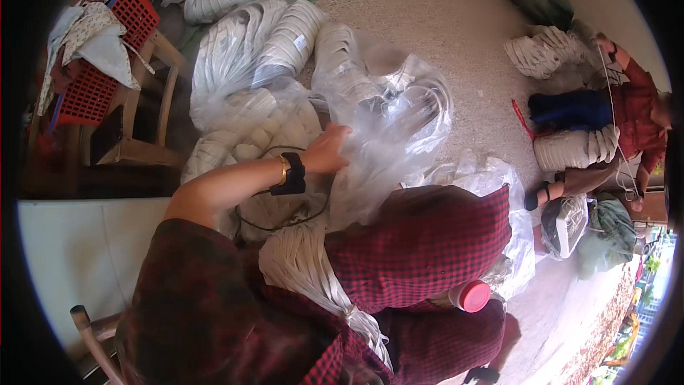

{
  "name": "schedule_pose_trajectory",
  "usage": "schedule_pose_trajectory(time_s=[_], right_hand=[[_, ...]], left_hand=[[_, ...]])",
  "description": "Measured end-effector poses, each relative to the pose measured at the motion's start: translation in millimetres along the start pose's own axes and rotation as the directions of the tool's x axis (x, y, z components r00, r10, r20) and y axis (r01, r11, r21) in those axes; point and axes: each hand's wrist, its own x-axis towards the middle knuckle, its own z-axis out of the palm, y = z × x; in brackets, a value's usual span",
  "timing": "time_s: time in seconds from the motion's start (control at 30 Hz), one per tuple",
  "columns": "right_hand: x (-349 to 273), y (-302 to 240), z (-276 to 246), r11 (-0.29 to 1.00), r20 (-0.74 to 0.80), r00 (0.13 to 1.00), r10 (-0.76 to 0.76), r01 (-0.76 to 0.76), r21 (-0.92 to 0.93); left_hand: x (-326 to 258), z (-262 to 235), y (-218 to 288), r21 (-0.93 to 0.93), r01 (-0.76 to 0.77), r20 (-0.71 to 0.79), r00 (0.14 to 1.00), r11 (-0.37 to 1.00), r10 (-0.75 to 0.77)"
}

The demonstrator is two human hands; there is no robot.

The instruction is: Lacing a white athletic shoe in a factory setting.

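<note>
My left hand [329,151], with a black band and a gold-coloured bracelet at the wrist, reaches forward and grips a clear plastic bag [363,178]. The fingers are partly hidden by the film. The bag stretches away to a part with coiled pale strips [420,110] inside. Across my lap lies a loose bundle of off-white strips [303,260], narrowing toward its lower end. A thin dark cord loops below my left wrist. My right hand does not show.
More bagged rolls of white strips [285,39] lie ahead and to the left. A red jar lid [474,296] is by my knee. A wooden chair [139,128] holds a red basket [89,93] and cloth. On the right, another person [638,114] holds a white cord beside wrapped rolls [576,148].
</note>
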Motion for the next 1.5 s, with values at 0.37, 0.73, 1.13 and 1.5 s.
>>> schedule_pose_trajectory(time_s=[0.37, 0.73, 1.13, 1.5], right_hand=[[64, -317, 84, 0.891, 0.367, 0.855, -0.366, 0.436, -0.125], [60, -431, 249, 0.588, 0.741, 0.276, -0.612, 0.785, 0.193], [46, -417, 381, 0.203, 0.844, 0.232, -0.484, 0.968, -0.149], [172, -390, 278, 0.605, 0.335, 0.549, -0.766, 0.792, 0.083]], left_hand=[[73, -81, 9, -0.142, 0.054, -0.337, 0.936, 0.988, -0.099], [140, -200, 110, -0.931, -0.165, -0.195, 0.979, 0.325, -0.06], [168, -230, 161, -0.907, -0.256, -0.251, 0.966, 0.335, 0.061], [-9, -333, 117, -0.346, 0.094, -0.125, 0.981, 0.933, -0.146]])
